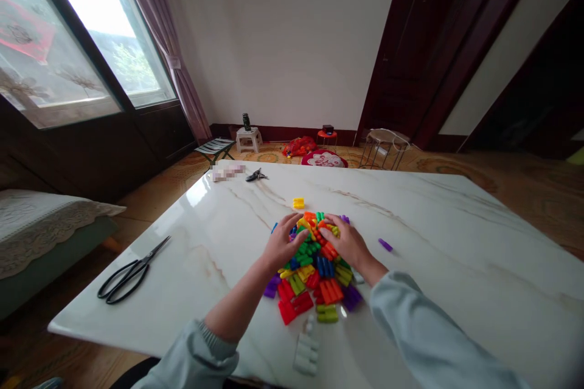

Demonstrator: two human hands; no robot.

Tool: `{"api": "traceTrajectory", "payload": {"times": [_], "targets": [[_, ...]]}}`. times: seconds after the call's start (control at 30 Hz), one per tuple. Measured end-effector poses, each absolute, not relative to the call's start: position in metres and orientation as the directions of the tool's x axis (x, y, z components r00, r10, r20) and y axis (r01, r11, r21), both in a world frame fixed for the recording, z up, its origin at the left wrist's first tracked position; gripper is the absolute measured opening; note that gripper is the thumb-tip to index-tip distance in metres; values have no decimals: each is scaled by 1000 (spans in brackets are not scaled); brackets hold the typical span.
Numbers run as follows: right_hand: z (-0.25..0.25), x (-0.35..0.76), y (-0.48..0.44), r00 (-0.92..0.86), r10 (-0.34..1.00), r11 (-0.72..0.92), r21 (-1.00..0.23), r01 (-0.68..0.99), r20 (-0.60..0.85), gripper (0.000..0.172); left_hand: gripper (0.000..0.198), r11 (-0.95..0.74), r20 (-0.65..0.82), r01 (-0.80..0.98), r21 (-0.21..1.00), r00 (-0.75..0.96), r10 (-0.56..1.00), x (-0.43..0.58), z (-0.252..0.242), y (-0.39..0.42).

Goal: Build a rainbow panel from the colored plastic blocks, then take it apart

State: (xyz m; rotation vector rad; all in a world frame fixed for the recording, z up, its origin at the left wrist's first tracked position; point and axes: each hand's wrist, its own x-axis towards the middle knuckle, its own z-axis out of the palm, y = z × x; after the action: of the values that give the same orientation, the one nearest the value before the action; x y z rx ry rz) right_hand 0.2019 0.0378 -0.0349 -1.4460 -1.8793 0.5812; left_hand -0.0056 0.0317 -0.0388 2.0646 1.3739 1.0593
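Observation:
A heap of colourful plastic building blocks (310,264) lies on the white marble-patterned table (433,237). My left hand (283,244) rests at the heap's left side, fingers apart and curved over green and yellow pieces. On the opposite side, my right hand (347,245) touches the top of the heap, its fingers also spread. Neither hand is closed round a block. Just beyond the heap sits a yellow block (298,202), and a purple block (385,245) lies to the right. Pale grey-white blocks (306,352) are close to the near edge.
Black-handled scissors (132,273) lie at the table's left. Towards the far left corner are a small dark object (256,175) and a blurred-out item (228,172). Beyond the table stand a white stool (249,140) and a round stool (385,140).

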Motion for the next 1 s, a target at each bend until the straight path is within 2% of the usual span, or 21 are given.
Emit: {"api": "traceTrajectory", "payload": {"times": [0.07,0.13,0.23,0.3,0.33,0.4,0.5,0.6,0.73,0.8,0.9,1.0], "targets": [[-43,219,-2,-159,920,358,-605,711,358,45,54,-410,397,674,614,185,899,-20,-45,-10],[-58,229,-45,-170,893,392,-535,749,416,55,70,-424,422,745,514,211,882,-30,-58,-54],[-85,223,-98,-160,900,354,-467,810,406,83,102,-490,388,782,386,344,855,-32,-82,-103],[-99,210,-115,-188,911,347,-436,830,367,97,108,-492,374,792,361,361,854,-28,-94,-115],[-104,203,-118,-202,908,355,-418,836,367,98,107,-497,374,790,358,367,852,-25,-97,-115],[-110,191,-115,-217,897,370,-388,844,385,90,94,-521,390,776,356,383,837,-20,-98,-107],[-113,181,-100,-217,873,394,-368,842,438,65,66,-556,436,754,350,394,809,-13,-95,-91],[-115,174,-89,-214,851,417,-370,830,480,51,54,-535,455,763,362,357,816,-7,-94,-83],[-112,164,-77,-227,820,475,-403,782,526,35,48,-542,506,749,381,322,800,1,-92,-72],[-106,161,-65,-253,791,533,-423,733,557,31,47,-607,536,696,383,368,760,4,-86,-59],[-92,168,-35,-254,768,562,-428,708,588,29,51,-649,493,683,336,459,739,7,-72,-29],[-80,193,2,-186,796,483,-419,769,575,25,61,-497,398,823,276,372,838,5,-59,6]]}}
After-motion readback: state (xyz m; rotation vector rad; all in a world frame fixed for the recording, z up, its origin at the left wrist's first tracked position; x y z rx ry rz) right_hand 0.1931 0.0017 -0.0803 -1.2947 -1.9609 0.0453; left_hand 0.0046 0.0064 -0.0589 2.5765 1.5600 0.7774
